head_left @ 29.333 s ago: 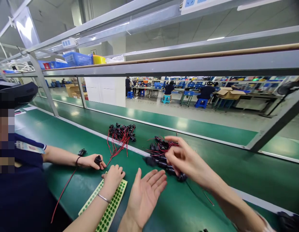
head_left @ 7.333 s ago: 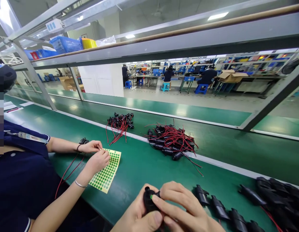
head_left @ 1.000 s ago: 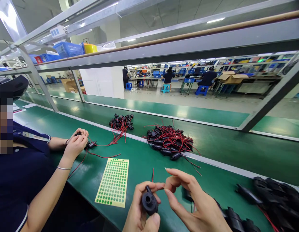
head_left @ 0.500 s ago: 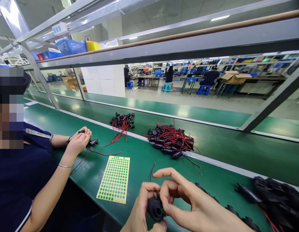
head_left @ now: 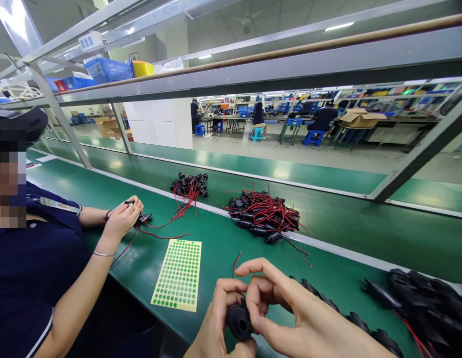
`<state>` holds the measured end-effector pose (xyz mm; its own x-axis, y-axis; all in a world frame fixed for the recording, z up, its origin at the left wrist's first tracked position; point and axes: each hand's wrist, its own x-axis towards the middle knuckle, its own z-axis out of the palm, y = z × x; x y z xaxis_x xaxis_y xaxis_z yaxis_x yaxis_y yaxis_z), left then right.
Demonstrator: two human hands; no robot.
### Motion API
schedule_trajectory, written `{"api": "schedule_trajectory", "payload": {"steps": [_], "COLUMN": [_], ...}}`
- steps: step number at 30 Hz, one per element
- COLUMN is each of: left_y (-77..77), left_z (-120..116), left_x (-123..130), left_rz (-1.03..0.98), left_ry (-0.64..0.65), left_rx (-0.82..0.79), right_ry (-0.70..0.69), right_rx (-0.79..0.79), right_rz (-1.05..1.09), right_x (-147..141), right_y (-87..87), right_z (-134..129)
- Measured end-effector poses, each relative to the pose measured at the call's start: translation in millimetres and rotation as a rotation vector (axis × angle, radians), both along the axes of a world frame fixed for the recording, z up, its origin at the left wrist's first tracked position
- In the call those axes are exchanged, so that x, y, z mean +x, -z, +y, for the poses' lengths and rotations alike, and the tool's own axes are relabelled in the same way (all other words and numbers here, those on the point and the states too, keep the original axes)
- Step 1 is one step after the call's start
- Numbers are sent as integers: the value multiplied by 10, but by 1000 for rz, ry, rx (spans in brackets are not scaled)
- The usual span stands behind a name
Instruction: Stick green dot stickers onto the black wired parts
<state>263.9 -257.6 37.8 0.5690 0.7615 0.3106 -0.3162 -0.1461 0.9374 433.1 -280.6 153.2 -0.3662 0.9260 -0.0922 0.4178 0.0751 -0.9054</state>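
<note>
My left hand (head_left: 216,318) is wrapped around a black cylindrical part (head_left: 238,322) with a round, hollow end turned toward me. A red wire (head_left: 236,263) rises behind my fingers, apparently from this part. Against the part's right side press the thumb and bent forefinger of my right hand (head_left: 283,308), where a sliver of green shows at the thumb tip. The rest of the part is hidden by my fingers. Left of my hands lies a pale sheet of green dot stickers (head_left: 178,273), with some dots gone from its bottom row.
Two heaps of black parts with red wires, a larger pile (head_left: 264,216) and a smaller pile (head_left: 189,185), lie beyond my hands. More black parts (head_left: 420,303) are at right. On the left a co-worker's hands (head_left: 124,216) hold a similar part. A metal shelf frame (head_left: 420,154) spans the bench.
My hands keep their grip, with only a slight shift of the part. Less green shows at my right thumb. The co-worker's head has moved slightly left.
</note>
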Motion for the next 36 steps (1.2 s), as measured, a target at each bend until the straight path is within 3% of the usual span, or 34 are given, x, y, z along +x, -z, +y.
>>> {"api": "schedule_trajectory", "payload": {"steps": [4,9,13,19,24,30,36], "left_y": [30,258,385,234,109,123,172], "left_z": [-10,3,24,-46,-84,-83,-107], "left_x": [11,150,205,118,50,34,40], "left_rz": [14,-55,-66,12,13,-32,18], "left_ry": [-42,-193,-231,-247,-171,-143,-207], "left_rx": [8,97,160,136,47,39,68], "right_ry": [39,103,112,78,124,143,142], "right_rx": [47,133,115,20,124,240,343], "right_rz": [-15,23,48,74,39,7,-16], "right_x": [-31,-83,-82,-61,-111,-127,-119], "right_y": [12,120,135,47,124,184,223], "right_z": [-38,-57,-66,-74,-65,-130,-169]}}
